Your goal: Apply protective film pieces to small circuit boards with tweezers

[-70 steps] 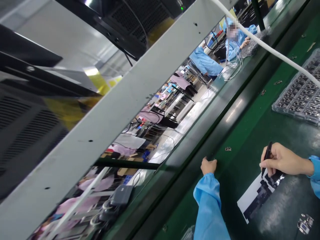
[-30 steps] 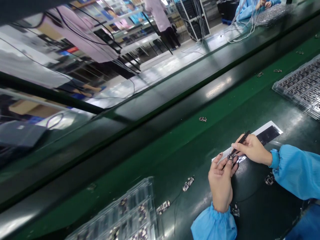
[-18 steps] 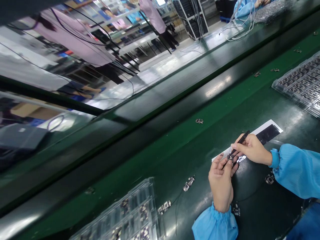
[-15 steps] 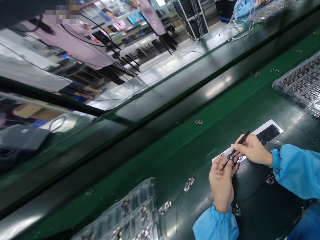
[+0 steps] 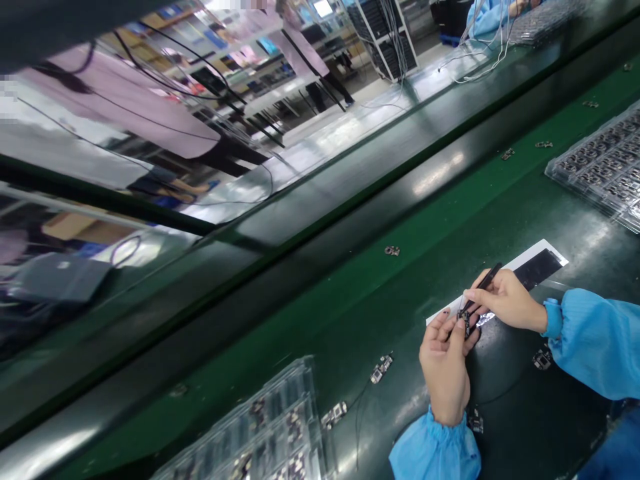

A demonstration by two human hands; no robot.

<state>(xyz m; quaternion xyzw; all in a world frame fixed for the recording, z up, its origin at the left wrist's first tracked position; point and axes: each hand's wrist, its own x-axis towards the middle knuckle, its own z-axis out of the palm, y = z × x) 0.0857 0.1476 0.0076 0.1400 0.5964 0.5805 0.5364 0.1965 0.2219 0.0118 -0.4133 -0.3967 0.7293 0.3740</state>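
Note:
My left hand [image 5: 447,367] is closed around a small circuit board [image 5: 463,323], pinching it between thumb and fingers. Black tweezers [image 5: 486,285] are gripped in my right hand [image 5: 513,303], their tips down at the board. Beneath both hands lies a white strip with a dark sheet [image 5: 537,272] on it, partly covered by my fingers. More small boards rest about my hands: one board [image 5: 381,369] and another board [image 5: 334,415] with thin wires to the left, a board [image 5: 541,359] below my right wrist, and a board [image 5: 475,420] beside my left cuff.
A clear tray [image 5: 300,373] with boards stands at lower left, and another filled tray [image 5: 600,157] at right. Across the table runs a green belt [image 5: 345,293] carrying scattered boards, such as this board [image 5: 392,251]. A co-worker's blue sleeve [image 5: 487,17] shows at the top, near white cables.
The boards on the belt have shifted slightly toward the lower left. My hands keep nearly the same pose at the board. People in the background have moved a little.

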